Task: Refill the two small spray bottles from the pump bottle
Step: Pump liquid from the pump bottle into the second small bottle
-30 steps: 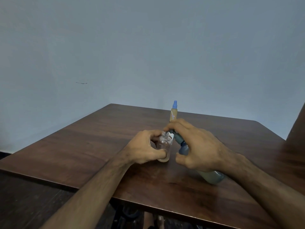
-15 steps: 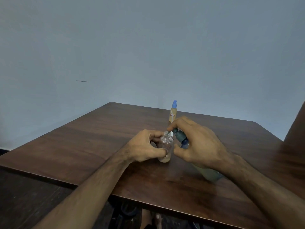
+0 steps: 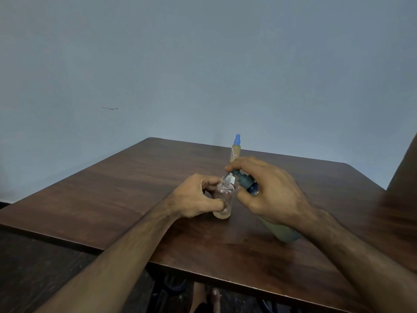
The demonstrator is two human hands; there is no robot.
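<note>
A small clear spray bottle (image 3: 223, 199) stands uncapped on the wooden table (image 3: 112, 199), with a little pale liquid at its bottom. My left hand (image 3: 194, 196) grips it from the left. My right hand (image 3: 270, 193) holds the pump bottle (image 3: 283, 231), tilted with its dark blue pump head (image 3: 244, 180) over the small bottle's open neck. My index finger rests on top of the pump head. A second small spray bottle (image 3: 235, 150), tan with a blue cap, stands upright just behind my hands.
A plain blue-grey wall rises behind the table. A dark chair back (image 3: 404, 168) shows at the right edge. The table's near edge runs across below my forearms, with a bare foot (image 3: 209, 297) under it.
The pump bottle's head has risen a little and drawn closer over the small bottle's neck. My left hand has kept its hold on the small bottle.
</note>
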